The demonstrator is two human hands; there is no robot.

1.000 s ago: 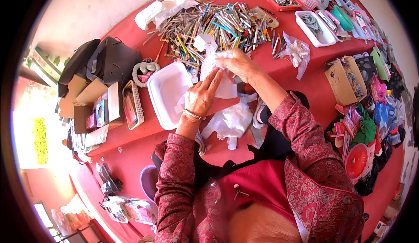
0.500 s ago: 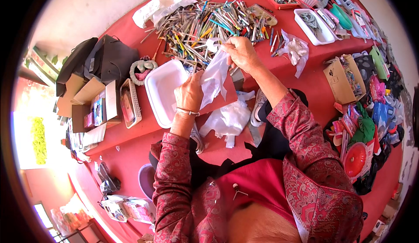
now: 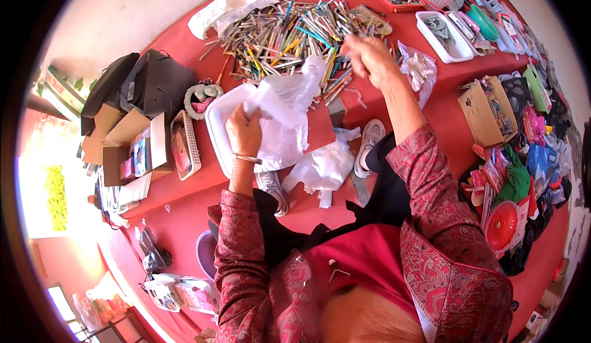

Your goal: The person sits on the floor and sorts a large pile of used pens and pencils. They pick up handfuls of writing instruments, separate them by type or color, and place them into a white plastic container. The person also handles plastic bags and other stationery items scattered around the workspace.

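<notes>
White plastic bag (image 3: 285,124) is pinched by your left hand (image 3: 245,127), spreading right of its fingers over the tray (image 3: 215,135) edge; your right hand (image 3: 372,58) (blurred) has fingers loosely parted, bare red cloth (image 3: 374,104) below.

Place: a room, home or small stockroom, cannot tell which
Pens (image 3: 289,35): heaped loose on the far red surface (image 3: 446,75)
Cardboard boxes (image 3: 477,118): opened, left and right, holding small goods (image 3: 141,158)
Wall (image 3: 135,23): pale, far left
Opening (image 3: 37,173): bright, left, with greenery (image 3: 55,198)
</notes>
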